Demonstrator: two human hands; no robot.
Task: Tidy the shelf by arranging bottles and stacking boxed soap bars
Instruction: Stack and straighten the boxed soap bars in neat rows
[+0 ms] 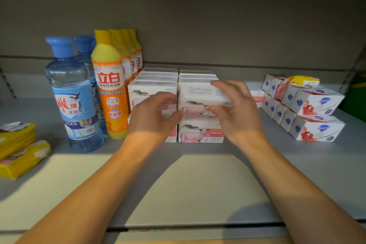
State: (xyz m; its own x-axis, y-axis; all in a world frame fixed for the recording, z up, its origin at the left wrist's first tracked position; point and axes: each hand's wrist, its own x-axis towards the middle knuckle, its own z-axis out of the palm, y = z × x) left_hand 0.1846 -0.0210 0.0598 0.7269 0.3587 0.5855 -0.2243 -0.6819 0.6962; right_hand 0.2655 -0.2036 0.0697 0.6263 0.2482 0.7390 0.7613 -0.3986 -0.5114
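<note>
Right hand (235, 109) pinched sheep-print soap box (200, 97) atop right stack, beside orange bottle (112, 93); left hand (152, 115) curled, holding nothing visible; box light, stiff, best held by long edges

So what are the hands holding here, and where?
The right hand grips the top soap box by its right end; the left hand holds nothing.

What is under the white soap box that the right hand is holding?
Under the held soap box sits another sheep-printed box on the shelf. The right hand hides whether the two boxes touch.
</note>
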